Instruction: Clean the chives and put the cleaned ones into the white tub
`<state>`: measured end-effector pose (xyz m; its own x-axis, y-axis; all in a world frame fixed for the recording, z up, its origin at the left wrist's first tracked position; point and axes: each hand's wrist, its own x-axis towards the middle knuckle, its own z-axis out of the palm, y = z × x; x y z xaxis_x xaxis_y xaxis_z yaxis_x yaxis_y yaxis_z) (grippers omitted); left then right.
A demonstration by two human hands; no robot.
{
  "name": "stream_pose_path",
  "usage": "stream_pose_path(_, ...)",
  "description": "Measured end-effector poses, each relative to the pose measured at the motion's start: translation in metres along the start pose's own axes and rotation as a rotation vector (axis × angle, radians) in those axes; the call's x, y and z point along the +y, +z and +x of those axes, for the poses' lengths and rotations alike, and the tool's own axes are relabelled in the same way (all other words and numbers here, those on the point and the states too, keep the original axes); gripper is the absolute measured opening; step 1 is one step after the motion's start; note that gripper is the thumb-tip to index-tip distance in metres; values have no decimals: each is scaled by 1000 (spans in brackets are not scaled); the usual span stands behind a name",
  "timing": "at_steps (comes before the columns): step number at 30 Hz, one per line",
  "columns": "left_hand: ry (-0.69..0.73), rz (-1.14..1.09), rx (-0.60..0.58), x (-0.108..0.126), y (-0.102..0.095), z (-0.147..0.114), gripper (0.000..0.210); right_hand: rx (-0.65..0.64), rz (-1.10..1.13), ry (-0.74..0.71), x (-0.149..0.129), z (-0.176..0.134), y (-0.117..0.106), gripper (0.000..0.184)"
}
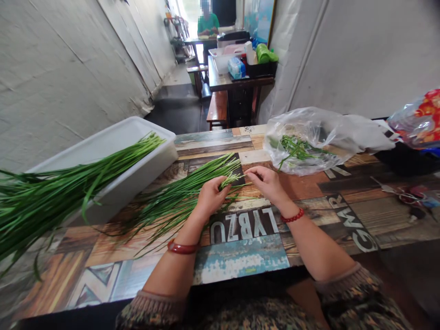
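Observation:
My left hand (212, 196) is closed round a small bunch of garlic chives (192, 206), whose pale stem ends stick out past the thumb. The long green leaves trail to the left over the table, beside and partly on a loose pile of chives (209, 169). Just right of those stem ends, my right hand (266, 182) pinches the tip of a single chive stem between thumb and fingers. A larger heap of chives (120, 160) lies across a white plastic tub (151, 172) at the left, its leaves hanging over the rim.
A clear plastic bag (309, 137) with green trimmings lies at the table's back right. Scissors (409, 196) and a red-patterned package (426, 114) are farther right. Behind the patterned table (240, 261) stand a bench (217, 107) and another laden table (220, 82). A person in green (208, 23) sits beyond.

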<state>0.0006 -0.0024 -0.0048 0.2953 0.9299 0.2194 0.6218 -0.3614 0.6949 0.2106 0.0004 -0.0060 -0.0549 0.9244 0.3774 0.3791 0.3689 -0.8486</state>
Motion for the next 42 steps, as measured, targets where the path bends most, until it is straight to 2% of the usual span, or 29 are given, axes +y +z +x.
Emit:
stream_pose_path(3, 15, 108, 10, 0, 1, 0, 17, -25, -52, -90, -6, -2, 4, 16)
stream_pose_path(6, 37, 134, 2, 2, 0, 0, 19, -51, 10, -59, -7, -3, 6, 17)
stream_pose_path(8, 22, 72, 5, 4, -1, 0, 20, -33, 135, 55, -5, -2, 6, 20)
stream_pose_path(11, -24, -38, 41, 6, -3, 1, 23, 23, 455, 281, -1, 2, 2, 21)
stream_pose_path(14, 0, -13, 47, 7, -2, 0, 17, 65, 746, 415, -1, 6, -2, 17)
stream_pose_path(16, 34, 65, -12, 9, -1, -1, 15, 92, 852, 465, -1, 8, -4, 16)
stream_pose_path(18, 62, 139, -122, 12, 2, -3, 15, 119, 894, 489, -2, 9, -6, 16)
stream_pose_path(20, 84, 203, -223, 15, 6, -4, 14, 127, 879, 491, -2, 9, -6, 16)
stream_pose_path(23, 101, 293, -286, 17, 9, -6, 8, 101, 833, 496, -2, 9, -6, 16)
stream_pose_path(27, 97, 389, -297, 17, 10, -6, 8, 68, 801, 515, 0, 9, -6, 17)
stream_pose_path(34, 103, 445, -285, 21, 8, -7, 5, 61, 505, 400, 1, 6, -1, 19)
stream_pose_path(37, 93, 348, -226, 18, 6, -6, 9, 45, 393, 345, 5, 5, 0, 22)
stream_pose_path(42, 76, 65, 47, 6, -4, 3, 14, -8, 6, 154, 14, 3, -1, 24)
